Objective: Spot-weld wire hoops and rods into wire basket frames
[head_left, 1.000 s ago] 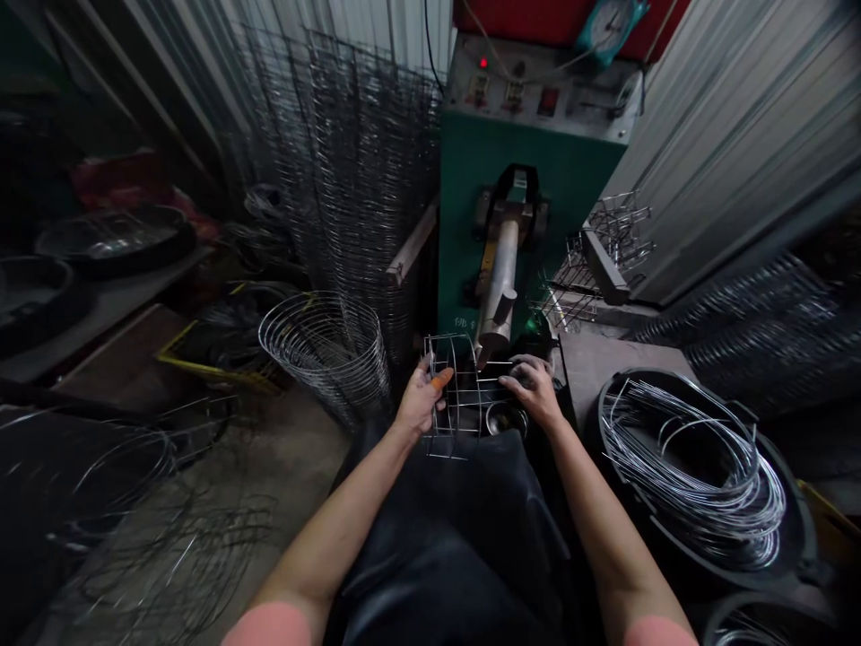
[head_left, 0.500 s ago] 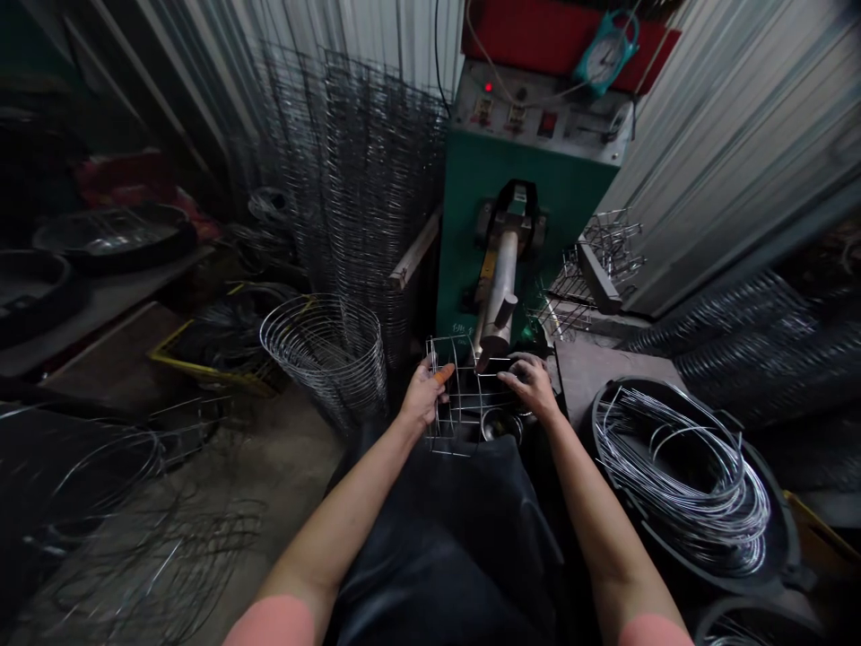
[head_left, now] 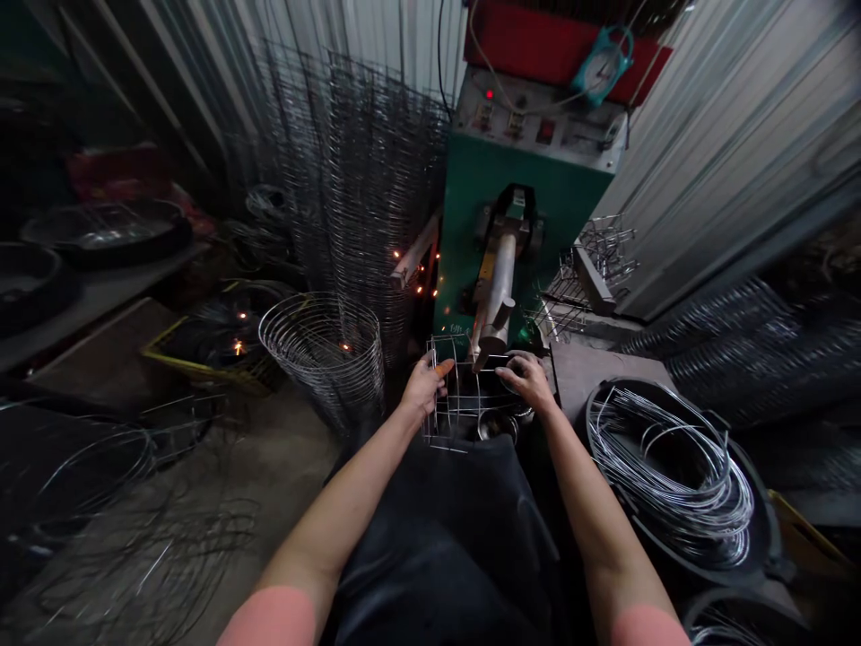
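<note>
- Welding a wire basket frame (head_left: 465, 395) at the spot welder (head_left: 517, 206), sparks (head_left: 415, 274) flying
- Left hand (head_left: 423, 386), right hand (head_left: 528, 379) closed on its wires
- Next joint seems to call for sliding it along

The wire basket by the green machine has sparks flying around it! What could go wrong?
The sparks could land on the bare forearms and burn them. The left hand and right hand holding the wire basket are very close to the metal arm of the green welding machine, so fingers might get pinched or burned. Sparks near the yellow crate might also light anything flammable there.
</note>
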A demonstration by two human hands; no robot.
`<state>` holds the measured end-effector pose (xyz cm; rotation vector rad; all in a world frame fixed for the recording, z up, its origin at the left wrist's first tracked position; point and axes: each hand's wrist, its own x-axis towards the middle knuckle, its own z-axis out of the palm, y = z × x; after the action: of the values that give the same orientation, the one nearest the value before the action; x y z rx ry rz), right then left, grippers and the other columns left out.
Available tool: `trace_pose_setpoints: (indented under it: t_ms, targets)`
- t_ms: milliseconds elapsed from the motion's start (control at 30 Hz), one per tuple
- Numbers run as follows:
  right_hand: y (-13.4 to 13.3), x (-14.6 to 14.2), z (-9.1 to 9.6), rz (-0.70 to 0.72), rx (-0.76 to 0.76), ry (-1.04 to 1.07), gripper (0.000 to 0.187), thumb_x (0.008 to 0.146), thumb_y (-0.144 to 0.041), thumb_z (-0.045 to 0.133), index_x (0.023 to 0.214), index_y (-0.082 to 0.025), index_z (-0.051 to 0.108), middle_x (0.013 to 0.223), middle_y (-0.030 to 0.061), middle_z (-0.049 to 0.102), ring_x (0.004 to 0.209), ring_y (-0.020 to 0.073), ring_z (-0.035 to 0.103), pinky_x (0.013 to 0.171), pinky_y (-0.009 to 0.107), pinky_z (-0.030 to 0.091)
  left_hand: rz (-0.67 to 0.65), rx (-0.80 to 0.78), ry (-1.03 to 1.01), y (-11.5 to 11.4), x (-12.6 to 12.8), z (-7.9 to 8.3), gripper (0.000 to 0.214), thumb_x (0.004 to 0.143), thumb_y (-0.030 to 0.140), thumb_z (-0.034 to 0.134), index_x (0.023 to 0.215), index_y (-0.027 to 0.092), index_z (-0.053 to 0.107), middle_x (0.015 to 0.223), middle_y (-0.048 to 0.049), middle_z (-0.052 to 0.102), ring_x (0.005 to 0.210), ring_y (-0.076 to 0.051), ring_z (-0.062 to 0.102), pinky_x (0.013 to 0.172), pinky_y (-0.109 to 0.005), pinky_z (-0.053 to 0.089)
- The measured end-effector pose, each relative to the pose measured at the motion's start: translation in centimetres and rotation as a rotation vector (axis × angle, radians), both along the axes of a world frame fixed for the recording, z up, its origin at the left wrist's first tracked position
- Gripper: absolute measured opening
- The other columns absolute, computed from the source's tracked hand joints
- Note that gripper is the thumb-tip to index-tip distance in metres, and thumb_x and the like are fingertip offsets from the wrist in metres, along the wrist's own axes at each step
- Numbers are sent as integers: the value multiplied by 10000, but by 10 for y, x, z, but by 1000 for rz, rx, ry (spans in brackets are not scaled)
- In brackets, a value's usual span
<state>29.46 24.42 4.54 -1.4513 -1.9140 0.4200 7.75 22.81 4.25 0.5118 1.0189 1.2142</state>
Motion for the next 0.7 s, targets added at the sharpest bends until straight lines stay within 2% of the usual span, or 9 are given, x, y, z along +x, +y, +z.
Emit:
trace_pose_setpoints:
  t_ms: [267, 467, 567, 700]
  targets:
    - [-1, -2, 2, -2, 16, -3, 398, 725, -589, 561, 597, -212, 540, 991, 73, 623, 1008, 251, 520, 888, 431, 338, 4, -62, 10, 0, 0, 2, 642, 658, 213, 723, 1212, 189, 401, 656, 66, 475, 376, 1, 300, 356, -145, 239]
    - [-3, -2, 0, -21, 31, -4, 387, 746, -577, 544, 605, -217, 545, 993, 72, 617, 1009, 253, 521, 891, 437, 337, -24, 23, 32, 2, -3, 2, 616, 634, 252, 737, 1170, 206, 438, 676, 71, 460, 373, 6, 275, 333, -145, 209]
    - [-17, -5, -1, -48, 65, -34, 388, 772, -568, 517, 612, -217, 551, 978, 75, 619, 995, 256, 525, 893, 450, 323, -55, 67, 28, -5, -8, -1, 664, 609, 273, 749, 1186, 206, 427, 636, 90, 418, 372, 1, 257, 329, -146, 192]
    - [-50, -11, -5, -44, 126, -113, 322, 784, -525, 541, 674, -225, 580, 983, 73, 626, 993, 265, 529, 911, 474, 276, -103, 61, 7, -27, -17, -9, 731, 586, 300, 760, 1218, 212, 404, 569, 116, 325, 377, -9, 253, 337, -139, 181]
